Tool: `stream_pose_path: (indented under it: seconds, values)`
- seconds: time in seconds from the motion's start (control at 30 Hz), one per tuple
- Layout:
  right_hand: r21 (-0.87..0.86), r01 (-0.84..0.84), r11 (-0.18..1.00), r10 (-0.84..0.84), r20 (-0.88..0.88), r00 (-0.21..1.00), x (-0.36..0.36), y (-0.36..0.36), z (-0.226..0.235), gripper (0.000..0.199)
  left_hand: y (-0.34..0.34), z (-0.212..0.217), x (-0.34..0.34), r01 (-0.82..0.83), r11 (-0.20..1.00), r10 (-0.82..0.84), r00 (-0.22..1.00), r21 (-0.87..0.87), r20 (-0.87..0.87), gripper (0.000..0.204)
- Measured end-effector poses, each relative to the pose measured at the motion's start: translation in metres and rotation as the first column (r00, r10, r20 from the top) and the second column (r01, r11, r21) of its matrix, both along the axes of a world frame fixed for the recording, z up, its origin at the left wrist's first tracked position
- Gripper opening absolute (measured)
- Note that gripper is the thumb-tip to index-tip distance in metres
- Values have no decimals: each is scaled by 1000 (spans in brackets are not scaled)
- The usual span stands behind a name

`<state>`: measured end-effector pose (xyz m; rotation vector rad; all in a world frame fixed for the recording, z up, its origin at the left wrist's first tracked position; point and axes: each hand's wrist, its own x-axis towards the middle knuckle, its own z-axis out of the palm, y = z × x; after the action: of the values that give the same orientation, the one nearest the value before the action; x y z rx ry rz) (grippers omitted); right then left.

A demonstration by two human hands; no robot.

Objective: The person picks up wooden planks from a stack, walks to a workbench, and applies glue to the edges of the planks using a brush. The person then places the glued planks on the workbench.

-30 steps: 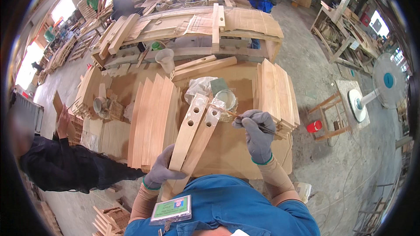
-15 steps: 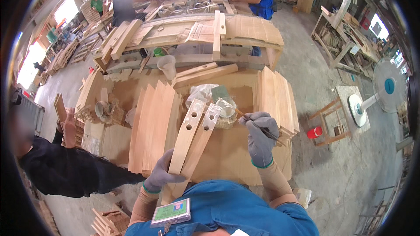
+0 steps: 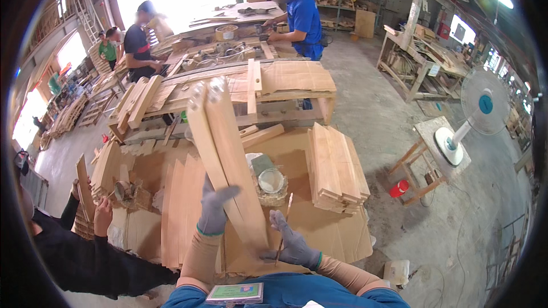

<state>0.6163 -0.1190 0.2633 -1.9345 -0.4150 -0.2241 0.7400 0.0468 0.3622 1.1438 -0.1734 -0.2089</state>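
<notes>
My left hand (image 3: 214,212), in a grey glove, grips two long wooden pieces (image 3: 224,148) held side by side. They stand tilted up, their blurred, whitish ends pointing away from me. My right hand (image 3: 295,246), also gloved, holds a thin brush (image 3: 287,214) with its pale tip up. Its blurred fingers are at the near end of the wooden pieces; whether they press on them I cannot tell. Beyond that hand, a pot of whitish paste (image 3: 270,181) sits on the cardboard-covered table (image 3: 294,217), with a grey-green block (image 3: 262,163) against it.
Stacked wooden pieces stand to the right (image 3: 338,165) and left (image 3: 181,211) on the table. At the left edge a co-worker's hand (image 3: 103,212) works at a wooden piece. Other people stand at a bench (image 3: 297,82) ahead. A fan (image 3: 482,102) stands on a stool at right.
The wooden pieces have been tipped up, their far ends raised and moved left. My right hand has come from beside the pot toward me, brush still in it. The view has tilted upward.
</notes>
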Motion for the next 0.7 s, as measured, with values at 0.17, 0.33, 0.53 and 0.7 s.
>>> stream_pose_path:
  seconds: [0.17, 0.33, 0.53, 0.7]
  values:
    - [178, 120, 977, -78, -225, 971, 22, -26, 28, 90, -55, 48, 37, 18, 977, 1, 996, -214, 86, 60]
    - [449, 109, 887, -83, -77, 994, 85, -66, 79, 71, -106, 69, 63, 294, 944, -245, 929, -149, 278, 67]
    - [660, 168, 732, -36, -209, 977, 177, -136, 87, 58, -156, 6, 96, 569, 819, -567, 822, -75, 49, 58]
    - [731, 316, 604, 51, -431, 901, 250, -195, 63, 30, -186, -23, 171, 543, 798, -597, 774, -262, -212, 44]
